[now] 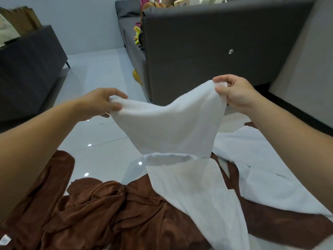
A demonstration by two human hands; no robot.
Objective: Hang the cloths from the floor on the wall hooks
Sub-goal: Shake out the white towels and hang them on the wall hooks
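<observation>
White cloth (169, 127) up in air between my hands, top edge sagging, rest trailing down to floor (100, 73). My left hand (98, 103) pinching one corner, right hand (236, 92) pinching other, fingers curled on fabric. Brown cloth (100, 213) crumpled on tiles underneath, another white one (273, 170) lying over it at right. Grey sofa (207, 44) right ahead, small shiny hook (230, 51) on its back.

We log the raised white cloth (171, 127) as plain white. Brown cloth (108, 210): uniform rust-brown, with a small white label (5, 239) at the floor's near-left corner. Second white cloth (270, 168), right edge: plain. Floor (100, 73): glossy white tile. Sofa (207, 51): dark grey.
</observation>
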